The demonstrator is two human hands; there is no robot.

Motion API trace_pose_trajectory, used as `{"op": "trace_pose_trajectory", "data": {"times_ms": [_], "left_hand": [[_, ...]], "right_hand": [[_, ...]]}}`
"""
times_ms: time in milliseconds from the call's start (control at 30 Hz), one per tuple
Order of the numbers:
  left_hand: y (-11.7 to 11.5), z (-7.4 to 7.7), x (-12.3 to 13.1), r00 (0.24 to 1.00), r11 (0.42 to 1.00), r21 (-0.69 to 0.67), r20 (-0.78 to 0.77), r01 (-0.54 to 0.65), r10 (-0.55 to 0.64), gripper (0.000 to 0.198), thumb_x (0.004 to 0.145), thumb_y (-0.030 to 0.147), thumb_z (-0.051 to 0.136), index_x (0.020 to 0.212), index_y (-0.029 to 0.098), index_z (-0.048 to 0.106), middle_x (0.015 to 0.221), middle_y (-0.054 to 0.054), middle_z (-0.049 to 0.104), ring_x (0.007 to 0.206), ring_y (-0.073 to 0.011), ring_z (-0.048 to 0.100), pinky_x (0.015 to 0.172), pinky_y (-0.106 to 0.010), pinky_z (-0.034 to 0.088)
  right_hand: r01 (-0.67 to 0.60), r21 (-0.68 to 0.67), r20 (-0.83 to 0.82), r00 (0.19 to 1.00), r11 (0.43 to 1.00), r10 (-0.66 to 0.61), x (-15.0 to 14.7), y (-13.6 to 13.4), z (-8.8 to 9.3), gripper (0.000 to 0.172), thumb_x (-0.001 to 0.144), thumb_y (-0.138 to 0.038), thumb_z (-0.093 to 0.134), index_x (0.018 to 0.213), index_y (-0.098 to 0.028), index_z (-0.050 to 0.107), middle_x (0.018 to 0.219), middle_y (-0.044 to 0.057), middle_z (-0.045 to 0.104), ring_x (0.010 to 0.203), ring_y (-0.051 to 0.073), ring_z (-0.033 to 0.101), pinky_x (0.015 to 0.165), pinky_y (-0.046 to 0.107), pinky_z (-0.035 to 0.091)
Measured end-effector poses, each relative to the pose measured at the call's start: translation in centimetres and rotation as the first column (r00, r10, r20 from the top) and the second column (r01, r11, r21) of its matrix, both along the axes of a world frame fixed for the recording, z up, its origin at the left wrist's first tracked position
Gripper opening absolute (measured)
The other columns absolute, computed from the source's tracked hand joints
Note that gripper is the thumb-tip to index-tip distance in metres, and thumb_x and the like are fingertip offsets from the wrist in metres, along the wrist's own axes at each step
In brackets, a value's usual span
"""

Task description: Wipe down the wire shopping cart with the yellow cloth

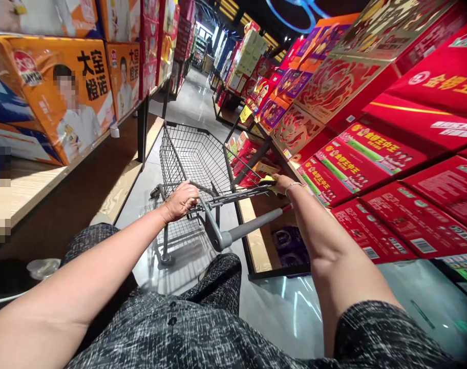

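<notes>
A dark wire shopping cart (197,154) stands tilted in view in the aisle ahead of me, and bare mesh shows in its basket. My left hand (182,200) is closed around the near left corner of its frame, by the grey handle bracket. At the near right corner of the rim, my right hand (282,183), with a bracelet at the wrist, is closed on a small yellow cloth-like piece (269,180). Its fingertips are partly hidden. The grey handle bar (254,226) lies nearer to me than both hands, below the right forearm.
Orange drink cartons (70,97) fill the wooden shelf on the left. Stacked red cartons (375,154) and gold-and-red gift boxes (329,87) rise close on the right, above a low wooden shelf (258,251). The glossy floor (193,95) runs on between the shelves.
</notes>
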State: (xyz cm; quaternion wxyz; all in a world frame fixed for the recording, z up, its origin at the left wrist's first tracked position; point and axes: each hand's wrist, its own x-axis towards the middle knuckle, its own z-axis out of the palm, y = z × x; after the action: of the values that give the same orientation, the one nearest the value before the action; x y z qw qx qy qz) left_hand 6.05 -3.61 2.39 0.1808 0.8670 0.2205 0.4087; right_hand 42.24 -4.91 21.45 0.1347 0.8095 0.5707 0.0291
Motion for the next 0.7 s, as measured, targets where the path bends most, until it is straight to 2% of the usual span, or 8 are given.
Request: {"op": "trace_pose_trajectory", "data": {"times_ms": [100, 200, 300, 500, 600, 700], "left_hand": [[0.4, -0.2, -0.3, 1.000, 1.000, -0.002, 0.020, 0.005, -0.005, 0.065, 0.103, 0.061, 0.015, 0.087, 0.018, 0.060, 0.092, -0.009, 0.067, 0.104, -0.0243, 0.061, 0.120, -0.051, 0.022], [0.8, -0.5, -0.3, 0.999, 1.000, -0.010, 0.037, 0.006, -0.005, 0.063, 0.103, 0.061, 0.017, 0.088, 0.018, 0.061, 0.091, -0.009, 0.067, 0.107, -0.0250, 0.061, 0.119, -0.051, 0.023], [1.1, -0.8, 0.0, 1.000, 1.000, -0.027, 0.027, -0.003, 0.004, 0.062, 0.102, 0.060, 0.019, 0.088, 0.018, 0.062, 0.092, -0.010, 0.068, 0.110, -0.0258, 0.060, 0.119, -0.053, 0.022], [1.0, -0.5, -0.2, 1.000, 0.998, -0.066, -0.028, -0.010, 0.008, 0.062, 0.101, 0.062, 0.018, 0.092, 0.019, 0.063, 0.100, -0.010, 0.069, 0.118, -0.0267, 0.057, 0.119, -0.053, 0.022], [1.0, -0.4, -0.5, 0.999, 0.998, -0.069, -0.046, 0.009, -0.012, 0.058, 0.102, 0.058, 0.021, 0.096, 0.019, 0.063, 0.103, -0.011, 0.069, 0.125, -0.0274, 0.054, 0.120, -0.055, 0.021], [1.3, -0.7, -0.5, 0.999, 0.998, -0.059, -0.033, 0.003, -0.005, 0.055, 0.101, 0.055, 0.024, 0.100, 0.018, 0.064, 0.110, -0.012, 0.068, 0.127, -0.0287, 0.052, 0.119, -0.056, 0.023]], "right_hand": [[0.112, -0.005, 0.049, 0.993, 0.994, -0.111, 0.1, -1.8, -1.8, 0.050, 0.089, -0.034, 0.062, 0.129, -0.005, 0.058, 0.114, 0.023, 0.069, 0.100, 0.026, 0.069, 0.084, 0.031, 0.051], [0.156, -0.048, 0.028, 0.987, 0.987, -0.155, -1.6, -3.3, -2.5, 0.042, 0.089, -0.033, 0.059, 0.120, -0.005, 0.066, 0.116, 0.023, 0.070, 0.103, 0.027, 0.069, 0.083, 0.029, 0.051], [0.055, -0.095, -0.039, 0.997, 0.994, -0.059, -4.9, -4.7, -2.3, 0.033, 0.087, -0.031, 0.058, 0.108, -0.010, 0.073, 0.113, 0.019, 0.073, 0.100, 0.025, 0.069, 0.079, 0.027, 0.050], [-0.223, -0.114, -0.129, 0.970, 0.968, 0.208, -12.1, -7.4, -1.0, 0.029, 0.084, -0.028, 0.060, 0.108, -0.014, 0.071, 0.110, 0.013, 0.074, 0.099, 0.023, 0.068, 0.080, 0.025, 0.049], [-0.401, -0.099, -0.328, 0.877, 0.911, 0.350, -14.7, -8.8, 0.1, 0.029, 0.085, -0.025, 0.058, 0.110, -0.015, 0.068, 0.106, 0.008, 0.074, 0.093, 0.020, 0.068, 0.079, 0.024, 0.050], [-0.612, 0.067, -0.529, 0.648, 0.788, 0.548, -16.6, -9.7, 1.4, 0.044, 0.083, -0.016, 0.056, 0.127, -0.016, 0.060, 0.115, 0.006, 0.071, 0.098, 0.018, 0.066, 0.086, 0.026, 0.051]]}}
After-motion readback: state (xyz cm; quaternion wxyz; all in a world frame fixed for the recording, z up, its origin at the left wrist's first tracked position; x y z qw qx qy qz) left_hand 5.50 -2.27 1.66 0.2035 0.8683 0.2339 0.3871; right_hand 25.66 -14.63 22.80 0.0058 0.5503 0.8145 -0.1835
